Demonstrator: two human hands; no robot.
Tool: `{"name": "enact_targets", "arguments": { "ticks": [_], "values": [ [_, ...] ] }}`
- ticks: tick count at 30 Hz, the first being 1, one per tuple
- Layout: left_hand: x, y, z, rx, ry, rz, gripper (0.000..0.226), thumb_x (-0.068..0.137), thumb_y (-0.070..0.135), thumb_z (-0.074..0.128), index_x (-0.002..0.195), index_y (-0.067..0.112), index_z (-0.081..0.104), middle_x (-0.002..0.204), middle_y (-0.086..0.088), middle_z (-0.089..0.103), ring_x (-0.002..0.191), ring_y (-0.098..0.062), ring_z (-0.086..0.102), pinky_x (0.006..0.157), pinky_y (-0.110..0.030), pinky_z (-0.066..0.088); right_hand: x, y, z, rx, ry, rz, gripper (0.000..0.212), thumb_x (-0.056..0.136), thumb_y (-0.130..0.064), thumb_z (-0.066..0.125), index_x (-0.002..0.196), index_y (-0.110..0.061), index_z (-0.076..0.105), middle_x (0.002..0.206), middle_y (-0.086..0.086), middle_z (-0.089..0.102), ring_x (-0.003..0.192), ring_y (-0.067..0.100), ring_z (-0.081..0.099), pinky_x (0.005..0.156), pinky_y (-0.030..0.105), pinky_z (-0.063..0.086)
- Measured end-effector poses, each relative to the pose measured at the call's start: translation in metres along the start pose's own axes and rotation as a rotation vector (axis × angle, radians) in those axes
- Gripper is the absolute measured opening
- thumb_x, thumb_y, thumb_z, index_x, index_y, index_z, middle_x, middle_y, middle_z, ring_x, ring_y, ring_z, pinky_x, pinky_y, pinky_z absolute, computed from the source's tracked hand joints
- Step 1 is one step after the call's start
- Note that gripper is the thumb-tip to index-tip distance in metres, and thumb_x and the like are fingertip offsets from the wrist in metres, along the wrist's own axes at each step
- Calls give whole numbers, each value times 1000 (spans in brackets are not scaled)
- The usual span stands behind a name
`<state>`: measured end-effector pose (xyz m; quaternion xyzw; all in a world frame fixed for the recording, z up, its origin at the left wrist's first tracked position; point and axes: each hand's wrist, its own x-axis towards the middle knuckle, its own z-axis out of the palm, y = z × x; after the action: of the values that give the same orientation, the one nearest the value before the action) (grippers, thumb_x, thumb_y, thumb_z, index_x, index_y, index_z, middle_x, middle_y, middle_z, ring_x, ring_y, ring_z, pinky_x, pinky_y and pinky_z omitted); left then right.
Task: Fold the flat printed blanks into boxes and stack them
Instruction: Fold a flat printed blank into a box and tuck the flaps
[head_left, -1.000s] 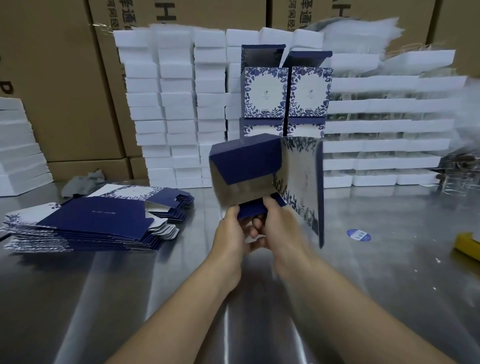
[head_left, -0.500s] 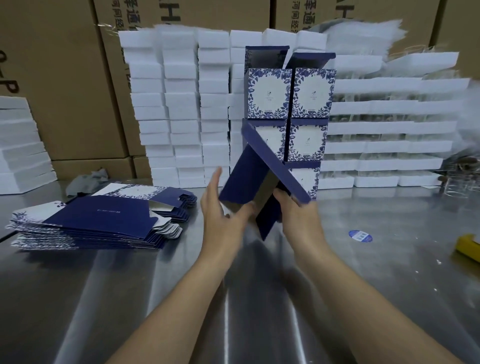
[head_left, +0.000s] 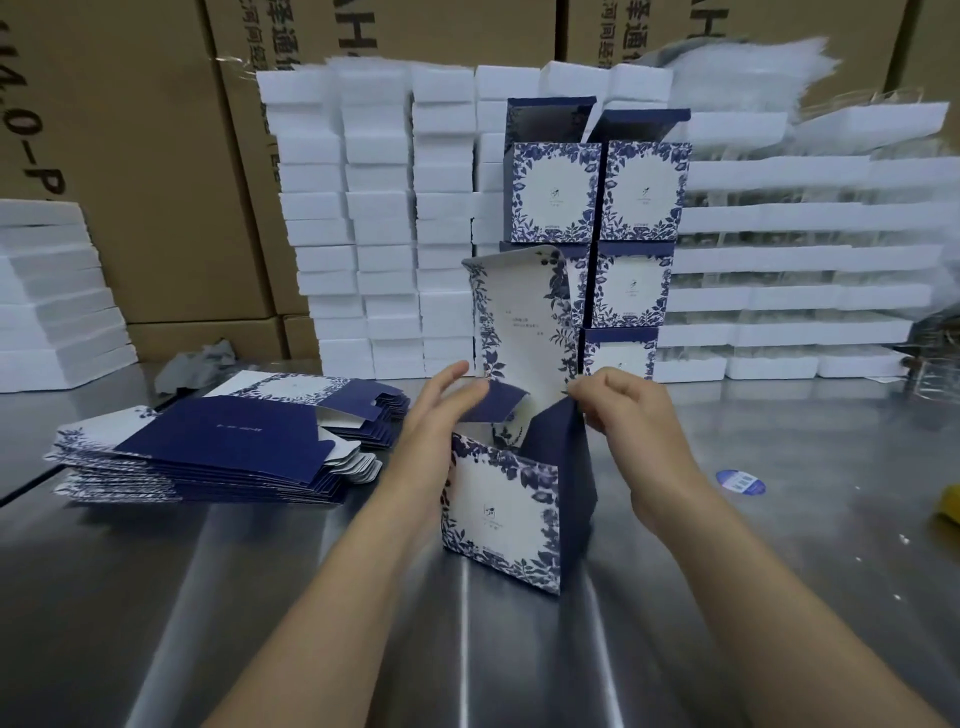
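Note:
A blue-and-white floral box (head_left: 501, 519) stands upright on the steel table (head_left: 260, 597), its top open and its tall lid flap (head_left: 519, 317) raised. My left hand (head_left: 441, 410) has straight fingers against the box's left side and touches a dark blue side flap (head_left: 496, 405). My right hand (head_left: 618, 405) pinches the top edge of the box's right wall. A pile of flat printed blanks (head_left: 208, 447) lies to the left. Folded boxes (head_left: 597, 218) are stacked in two columns behind.
White foam blocks (head_left: 374, 208) are stacked at the back, with foam trays (head_left: 805, 260) to the right and brown cartons (head_left: 156, 130) behind. A round blue sticker (head_left: 740, 481) and a yellow object (head_left: 948, 504) lie at right.
The box was tilted in the air, held by its bottom flaps; now it stands upright on the table. Both hands have moved up to its open top.

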<state>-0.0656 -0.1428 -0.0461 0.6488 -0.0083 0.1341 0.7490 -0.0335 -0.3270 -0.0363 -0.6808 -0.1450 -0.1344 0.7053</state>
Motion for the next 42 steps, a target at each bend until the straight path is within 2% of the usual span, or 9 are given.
{"name": "enact_targets", "arguments": {
  "ticks": [4,10,12,15,21,30,35,38,42],
  "values": [
    [3,-1,-3,-181,-54,-92,48,77,42,74,124,39,76,132,10,74,117,-20,73,90,-41,62,1,9,-1,7,67,58,28,94,-10,68,70,-15,55,73,7,51,75,20,47,74,36,42],
    [4,-2,-3,-110,-100,-94,41,76,35,77,116,43,69,120,16,76,128,-13,65,118,-45,44,1,12,-4,124,49,180,27,93,-14,73,71,-26,63,75,0,63,72,19,58,67,32,43],
    [5,-5,-3,-152,-165,-108,28,88,20,68,103,43,76,101,18,81,107,-13,76,99,-35,59,0,13,-2,145,40,187,25,94,-14,72,75,-28,66,79,1,65,72,19,61,65,32,45],
    [6,-5,-5,-277,-231,-169,55,91,4,44,89,41,84,97,10,82,86,-16,80,67,-27,63,-1,13,-1,175,45,165,14,99,-13,66,93,-26,70,83,6,62,71,19,60,66,32,47],
    [7,-15,-8,-416,-222,-162,42,88,6,48,113,35,66,105,7,82,88,-23,80,67,-31,64,0,17,6,206,84,109,24,102,-9,58,120,-19,71,93,9,66,83,23,58,79,40,44],
    [2,-15,-3,-502,-216,-77,35,71,22,62,99,13,80,100,-14,77,77,-29,74,67,-31,61,-6,26,21,235,169,1,22,91,-12,45,83,-20,65,78,1,64,74,18,55,71,34,41],
    [2,-9,-3,-339,-154,-104,37,87,52,66,98,17,73,94,-13,72,79,-29,68,75,-36,54,-4,25,17,260,168,-3,19,89,-22,53,77,-19,67,78,-5,65,78,17,57,74,34,43],
    [1,-5,1,-296,-121,-125,17,91,30,65,78,23,74,79,-3,70,67,-21,67,61,-25,55,-6,21,13,232,106,72,23,83,-33,59,65,-25,69,72,-8,66,70,12,58,67,30,45],
    [4,-8,-5,-294,-24,-125,34,92,14,54,68,26,75,79,7,72,65,-12,69,64,-27,53,-8,20,11,151,14,244,39,98,-35,63,61,-30,74,70,-4,73,62,17,66,57,27,50]
  ]
}}
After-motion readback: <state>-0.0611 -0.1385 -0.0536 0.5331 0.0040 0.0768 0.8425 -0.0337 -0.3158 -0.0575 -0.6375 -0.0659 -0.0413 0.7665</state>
